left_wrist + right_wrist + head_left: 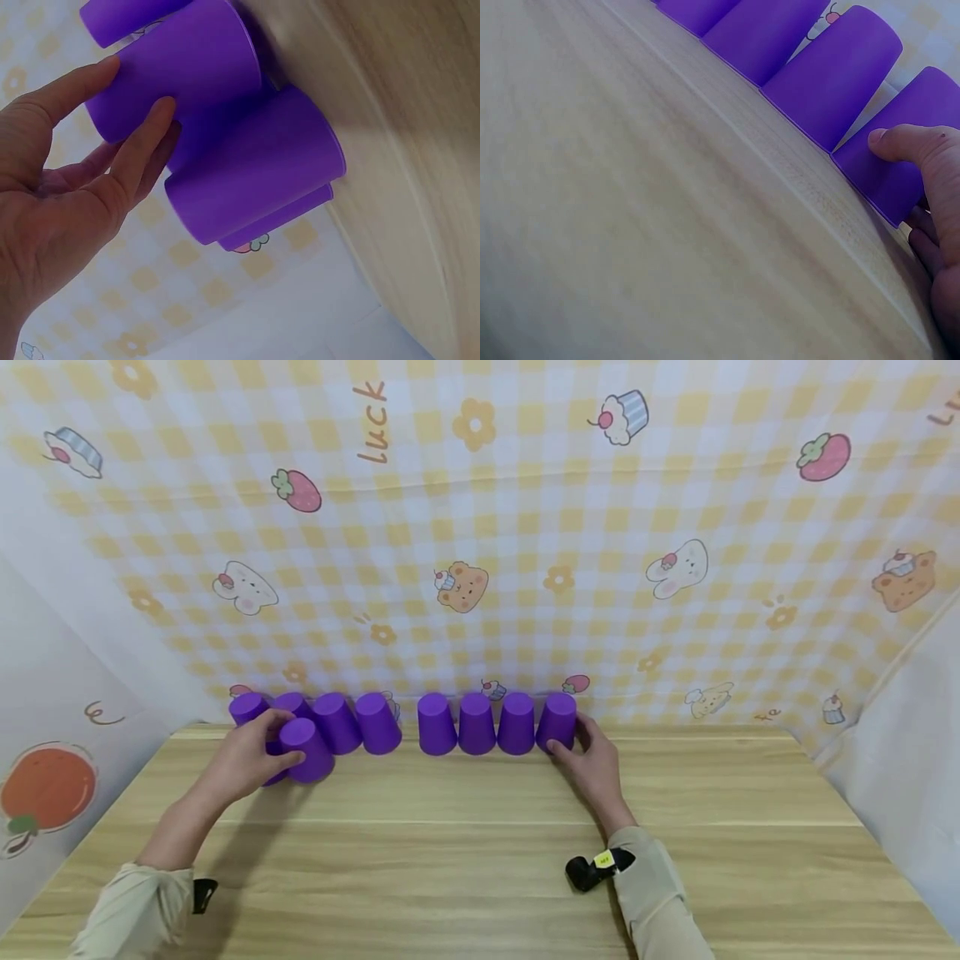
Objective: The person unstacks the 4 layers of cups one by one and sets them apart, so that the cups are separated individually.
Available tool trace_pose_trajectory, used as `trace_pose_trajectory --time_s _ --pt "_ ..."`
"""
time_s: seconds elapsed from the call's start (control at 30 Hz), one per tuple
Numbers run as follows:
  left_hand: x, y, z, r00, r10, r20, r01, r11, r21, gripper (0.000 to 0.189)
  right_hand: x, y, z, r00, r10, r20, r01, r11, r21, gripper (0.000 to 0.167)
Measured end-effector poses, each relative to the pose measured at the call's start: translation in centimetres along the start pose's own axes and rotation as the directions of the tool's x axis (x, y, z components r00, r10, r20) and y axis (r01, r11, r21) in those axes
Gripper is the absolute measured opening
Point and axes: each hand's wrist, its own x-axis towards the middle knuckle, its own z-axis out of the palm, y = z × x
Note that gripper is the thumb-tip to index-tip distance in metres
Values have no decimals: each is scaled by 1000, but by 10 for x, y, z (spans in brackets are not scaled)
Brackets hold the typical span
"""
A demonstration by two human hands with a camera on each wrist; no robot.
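Note:
Upside-down purple cups stand in a row along the back of the table. My left hand (251,756) holds a purple cup (309,753) between thumb and fingers, in front of the left group. Close beside that cup, another purple cup (255,165) shows in the left wrist view, partly hidden by my hand in the head view. My right hand (592,766) grips the rightmost purple cup (558,718), thumb on its near side. In the right wrist view this cup (937,97) touches its neighbour (840,71). The fingers behind it are mostly hidden.
Right of the left group, a small gap parts its last cup (378,724) from the first cup (437,724) of the right group. A checked cloth (517,510) hangs right behind the cups. The wooden table (420,860) extends toward me.

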Motion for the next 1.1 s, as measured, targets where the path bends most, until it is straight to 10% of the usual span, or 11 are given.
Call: trace_pose_trajectory --time_s 0.73,1.1 --pt "0 -6 10 998 26 -59 -20 995 99 57 3 0 -2 1000 6 6 -6 1000 -7 62" --pt "-5 5 6 975 134 -175 -112 985 131 60 -1 0 0 1000 18 7 -18 1000 -4 62"
